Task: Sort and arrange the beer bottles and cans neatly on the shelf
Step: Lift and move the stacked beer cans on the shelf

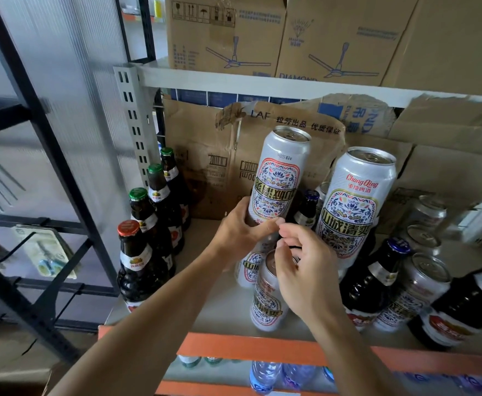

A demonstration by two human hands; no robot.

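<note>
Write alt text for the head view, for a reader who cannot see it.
A person's left hand grips a tall white beer can, label upside down, above a grey shelf; the right hand curls over the front can. Brown bottles line its left side.

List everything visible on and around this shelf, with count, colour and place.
held can: one, white with patterned label, upside down, mid-shelf
other cans: at least six, white or silver, middle and right
green-capped bottles: three, dark brown, left row
red-capped bottle: one, dark brown, front of left row
blue-capped bottles: two, dark, among the cans
leaning bottle: one, dark, right edge
cartons: three, brown, upper shelf
torn cardboard: brown, behind the drinks
water bottles: several, blue-labelled, shelf below
shelf: grey, orange front edge
left hand: grips the held can's lower end
right hand: fingers curled over the front can; grip unclear
</note>
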